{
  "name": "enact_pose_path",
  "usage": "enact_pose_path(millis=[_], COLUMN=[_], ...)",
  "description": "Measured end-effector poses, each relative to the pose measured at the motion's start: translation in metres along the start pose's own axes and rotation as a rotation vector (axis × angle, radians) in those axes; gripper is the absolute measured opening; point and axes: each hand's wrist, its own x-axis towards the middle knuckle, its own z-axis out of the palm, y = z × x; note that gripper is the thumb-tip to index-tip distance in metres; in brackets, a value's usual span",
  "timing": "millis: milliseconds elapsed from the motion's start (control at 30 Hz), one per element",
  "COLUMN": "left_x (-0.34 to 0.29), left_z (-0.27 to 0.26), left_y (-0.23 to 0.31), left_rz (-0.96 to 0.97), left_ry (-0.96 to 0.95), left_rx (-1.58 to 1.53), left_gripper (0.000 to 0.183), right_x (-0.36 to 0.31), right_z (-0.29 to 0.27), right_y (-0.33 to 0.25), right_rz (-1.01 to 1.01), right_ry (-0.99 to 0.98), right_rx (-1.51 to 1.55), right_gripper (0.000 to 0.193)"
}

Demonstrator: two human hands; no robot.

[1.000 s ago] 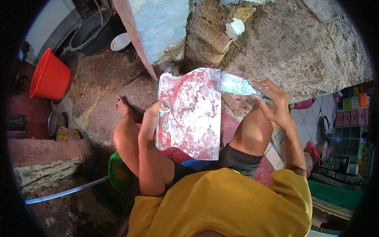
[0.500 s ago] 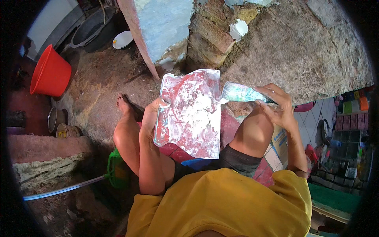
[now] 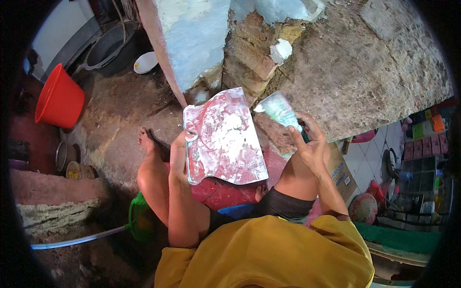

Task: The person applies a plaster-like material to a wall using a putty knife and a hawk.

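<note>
My left hand point(image 3: 178, 151) grips the left edge of a flat red board point(image 3: 206, 161), thumb on top. White putty point(image 3: 233, 139) lies thick in the board's middle and is smeared thinly around it. In my right hand point(image 3: 311, 141) is a putty knife point(image 3: 276, 109), held by its handle, which the fingers mostly hide. Its broad blade points up and left, with a little white putty at the corner. The blade is just off the board's right edge, apart from it. Beyond it, a white patch point(image 3: 281, 52) sits on the rough stonework.
Ahead stand a pale blue wall corner point(image 3: 192, 43) and a rough stone slab point(image 3: 345, 72). To the left are a red bucket point(image 3: 60, 98), a black tub point(image 3: 108, 50) and a white bowl point(image 3: 146, 62). A green net point(image 3: 139, 218) lies low left; cardboard point(image 3: 342, 180) lies right.
The putty knife has come away from the board's right edge and turned its blade upward. My right hand has moved left and down. The board has shifted slightly left and tilted.
</note>
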Motion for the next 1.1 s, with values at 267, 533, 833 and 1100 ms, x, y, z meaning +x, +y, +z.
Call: enact_pose_path(millis=[267, 533, 833, 1100], left_x=[-0.005, -0.002, -0.007, -0.004], left_z=[0.007, 0.006, 0.021, 0.014], left_y=[0.002, 0.003, -0.002, -0.008], left_rz=[0.013, 0.014, 0.012, 0.095], left_ry=[0.024, -0.017, 0.064, -0.001], left_rx=[-0.046, -0.072, -0.031, 0.018], left_gripper=[0.035, 0.035, 0.041, 0.039], right_x=[-0.004, -0.006, 0.020, 0.039], right_z=[0.004, 0.001, 0.019, 0.057], right_y=[0.019, 0.011, 0.049, 0.098], right_rz=[-0.129, 0.067, -0.127, -0.144], right_ry=[0.008, -0.019, 0.375, 0.551], right_rx=[-0.129, 0.070, 0.029, -0.094], right_gripper=[0.020, 0.022, 0.024, 0.025])
